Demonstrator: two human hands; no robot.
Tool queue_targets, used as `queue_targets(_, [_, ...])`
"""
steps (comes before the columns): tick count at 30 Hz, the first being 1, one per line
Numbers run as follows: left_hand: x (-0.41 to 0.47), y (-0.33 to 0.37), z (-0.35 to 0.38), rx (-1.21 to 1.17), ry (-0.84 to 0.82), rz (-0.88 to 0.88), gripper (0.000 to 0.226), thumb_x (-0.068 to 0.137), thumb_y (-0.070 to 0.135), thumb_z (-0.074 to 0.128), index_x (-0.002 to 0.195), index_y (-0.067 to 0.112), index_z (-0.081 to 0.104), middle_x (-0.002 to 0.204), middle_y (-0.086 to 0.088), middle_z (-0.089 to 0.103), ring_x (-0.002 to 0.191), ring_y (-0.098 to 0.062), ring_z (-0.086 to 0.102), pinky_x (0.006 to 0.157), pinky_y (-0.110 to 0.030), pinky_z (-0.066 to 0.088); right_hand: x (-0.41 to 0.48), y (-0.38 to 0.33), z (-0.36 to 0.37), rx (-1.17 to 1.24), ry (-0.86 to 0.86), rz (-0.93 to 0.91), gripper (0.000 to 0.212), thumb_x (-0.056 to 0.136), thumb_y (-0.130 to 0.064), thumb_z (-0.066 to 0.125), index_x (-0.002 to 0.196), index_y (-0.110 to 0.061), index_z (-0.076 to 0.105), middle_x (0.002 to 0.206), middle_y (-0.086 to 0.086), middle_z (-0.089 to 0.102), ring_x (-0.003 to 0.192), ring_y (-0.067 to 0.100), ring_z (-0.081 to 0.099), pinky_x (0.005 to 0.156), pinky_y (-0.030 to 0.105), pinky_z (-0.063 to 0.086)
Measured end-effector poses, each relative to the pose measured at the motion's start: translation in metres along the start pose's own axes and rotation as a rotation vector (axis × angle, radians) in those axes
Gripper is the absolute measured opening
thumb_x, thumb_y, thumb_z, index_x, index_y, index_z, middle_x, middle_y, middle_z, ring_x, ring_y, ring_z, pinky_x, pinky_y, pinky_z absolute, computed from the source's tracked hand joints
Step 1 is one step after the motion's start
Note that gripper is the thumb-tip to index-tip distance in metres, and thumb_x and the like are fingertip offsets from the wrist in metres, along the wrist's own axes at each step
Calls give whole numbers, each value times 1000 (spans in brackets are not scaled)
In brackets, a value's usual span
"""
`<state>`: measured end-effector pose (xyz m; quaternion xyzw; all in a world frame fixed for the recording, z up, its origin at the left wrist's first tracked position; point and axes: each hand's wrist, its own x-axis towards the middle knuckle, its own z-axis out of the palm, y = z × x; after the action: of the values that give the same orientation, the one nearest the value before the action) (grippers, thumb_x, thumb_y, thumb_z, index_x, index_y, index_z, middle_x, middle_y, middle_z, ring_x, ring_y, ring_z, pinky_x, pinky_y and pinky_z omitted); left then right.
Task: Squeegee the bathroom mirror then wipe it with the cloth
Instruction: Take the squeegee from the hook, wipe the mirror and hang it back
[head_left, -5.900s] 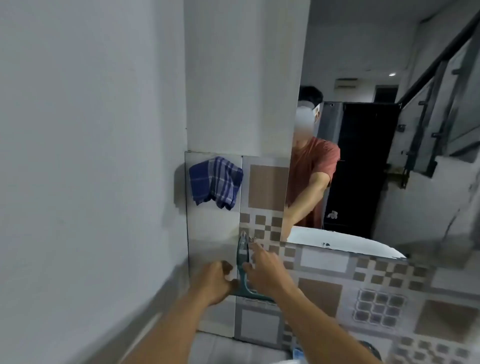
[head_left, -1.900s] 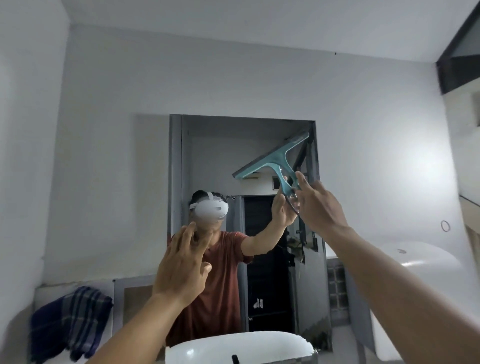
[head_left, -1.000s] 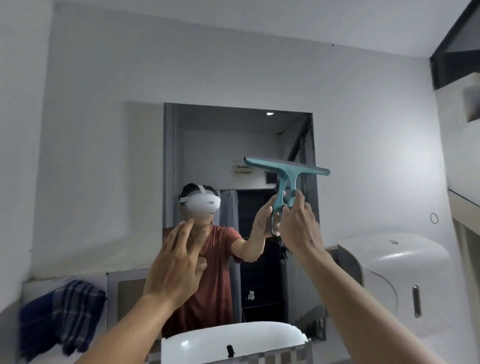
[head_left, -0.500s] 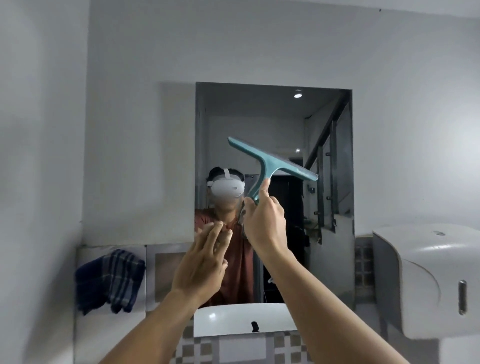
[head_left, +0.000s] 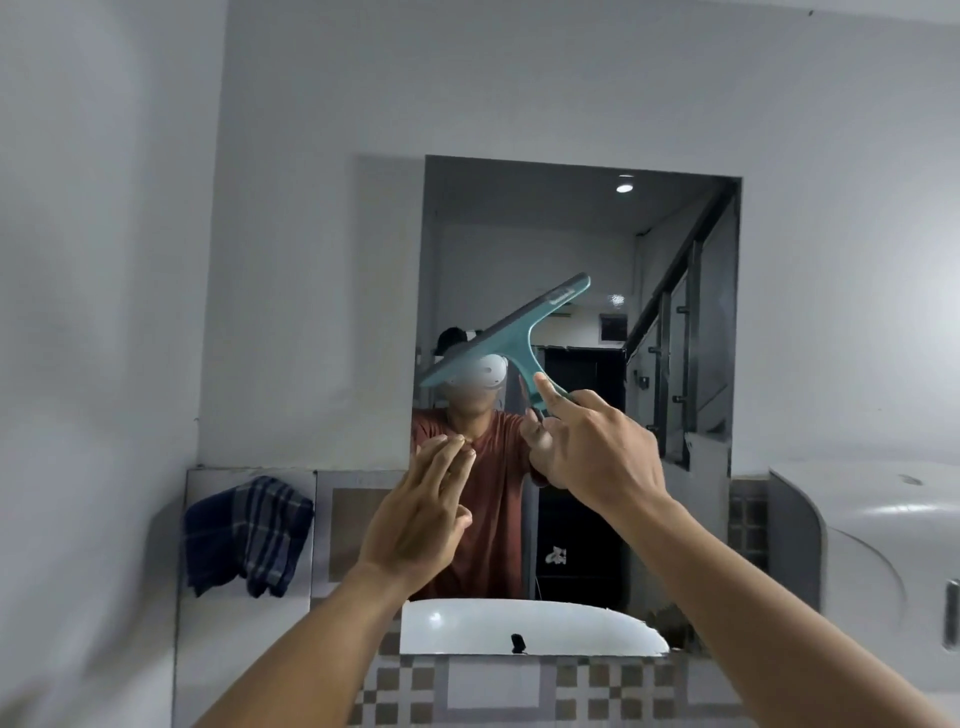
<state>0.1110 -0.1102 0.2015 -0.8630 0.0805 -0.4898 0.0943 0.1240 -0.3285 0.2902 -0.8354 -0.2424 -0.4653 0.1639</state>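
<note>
The rectangular mirror (head_left: 524, 234) hangs on the grey wall straight ahead. My right hand (head_left: 597, 447) grips the handle of a teal squeegee (head_left: 511, 332), index finger stretched along it. The blade is tilted, its right end higher, in front of the mirror's left middle; whether it touches the glass I cannot tell. My left hand (head_left: 421, 519) is raised below it, fingers straight and holding nothing. A blue checked cloth (head_left: 247, 535) hangs on the tiled ledge left of the mirror.
A white dispenser (head_left: 878, 551) is mounted on the wall at the right. Patterned tiles (head_left: 498, 686) run below the mirror. A side wall (head_left: 93, 312) stands close on the left. The mirror reflects a person, a white basin and stairs.
The squeegee blade has tilted the other way, its right end now up, and shifted slightly left on the mirror. My left hand stays raised and empty.
</note>
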Motion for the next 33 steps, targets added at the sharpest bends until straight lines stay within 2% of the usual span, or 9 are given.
queue_targets(3, [-1, -1, -1, -26, 11, -3, 77, 83, 36, 76, 146, 4, 45, 151, -12, 44, 143, -26, 37, 117, -37, 34, -3, 20, -9, 4, -46, -2, 52, 102, -32, 45, 151, -45, 37, 119, -7, 62, 94, 23, 62, 65, 37, 54])
queue_targets(7, [-1, -5, -7, -97, 100, 32, 51, 95, 28, 56, 139, 4, 54, 145, -9, 53, 140, -21, 41, 117, -29, 29, -6, 47, -20, -62, -80, 26, 56, 95, -39, 29, 150, -47, 39, 128, -5, 57, 106, 28, 54, 86, 45, 48])
queue_targets(11, [18, -12, -23, -143, 211, 51, 36, 92, 17, 47, 120, 6, 66, 125, -10, 67, 121, -21, 55, 104, -31, 49, -3, 70, -21, -137, -38, 24, 56, 101, -21, 44, 151, -46, 38, 134, -3, 56, 109, 29, 52, 88, 45, 45])
queue_targets(15, [66, -20, -46, -121, 271, 25, 34, 91, 12, 50, 122, 6, 63, 124, -9, 64, 116, -25, 56, 98, -39, 52, 3, 81, -25, -163, -5, -11, 60, 100, -15, 51, 150, -46, 40, 138, -2, 56, 112, 31, 52, 90, 48, 46])
queue_targets(19, [110, -28, -73, 2, 259, 27, 41, 91, 17, 55, 130, 7, 57, 130, -10, 57, 118, -30, 52, 95, -45, 53, 8, 97, -32, -223, 17, -19, 62, 99, -14, 53, 150, -47, 39, 137, -4, 56, 110, 29, 52, 87, 44, 45])
queue_targets(24, [139, -36, -90, 107, 193, 32, 53, 87, 21, 63, 138, 9, 51, 142, -15, 47, 129, -34, 42, 99, -49, 51, 1, 125, -36, -191, 5, 117, 75, 94, -6, 54, 153, -47, 34, 129, -3, 59, 107, 31, 56, 82, 48, 50])
queue_targets(28, [142, -44, -88, 130, 101, 23, 58, 88, 23, 64, 143, 14, 48, 151, -15, 39, 136, -34, 35, 99, -52, 51, -18, 138, -30, -120, -10, 197, 79, 93, -4, 55, 156, -43, 27, 114, 4, 63, 91, 31, 61, 68, 46, 58])
queue_targets(33, [142, -47, -84, 123, 58, -9, 65, 89, 28, 66, 148, 19, 42, 156, -9, 32, 141, -30, 28, 90, -54, 56, -42, 123, -13, 20, -22, 289, 74, 96, -9, 50, 158, -37, 22, 101, 10, 63, 70, 27, 61, 55, 43, 57])
